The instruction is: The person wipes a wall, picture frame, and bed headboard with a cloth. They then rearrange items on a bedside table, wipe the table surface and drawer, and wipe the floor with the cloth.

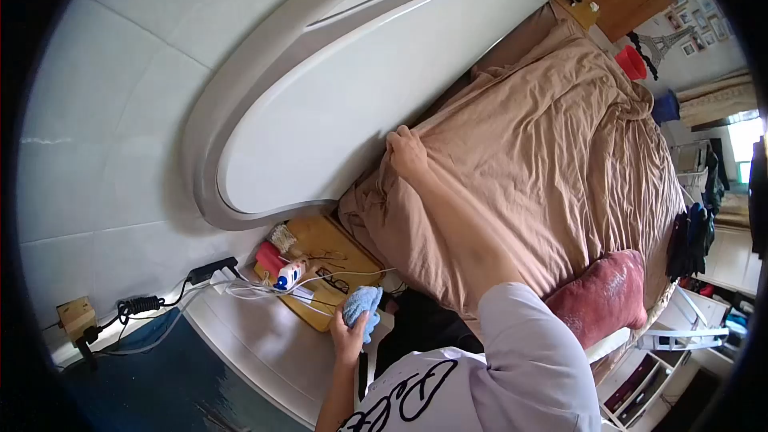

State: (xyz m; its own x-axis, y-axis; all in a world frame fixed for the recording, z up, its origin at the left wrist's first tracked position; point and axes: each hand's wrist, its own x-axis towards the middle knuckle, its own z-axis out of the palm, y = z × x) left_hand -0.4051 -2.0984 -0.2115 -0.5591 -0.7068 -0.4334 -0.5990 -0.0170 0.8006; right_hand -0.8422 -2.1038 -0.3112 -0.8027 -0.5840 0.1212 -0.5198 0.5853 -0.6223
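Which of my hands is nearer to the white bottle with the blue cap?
Left. Your left hand, holding the blue cloth, is on your side of the bottle; your right hand is farther, on the brown sheet by the headboard.

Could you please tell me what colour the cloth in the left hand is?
The cloth is light blue, seen in the head view, the only one here.

The bedding is brown, the cloth light blue, the bucket red.
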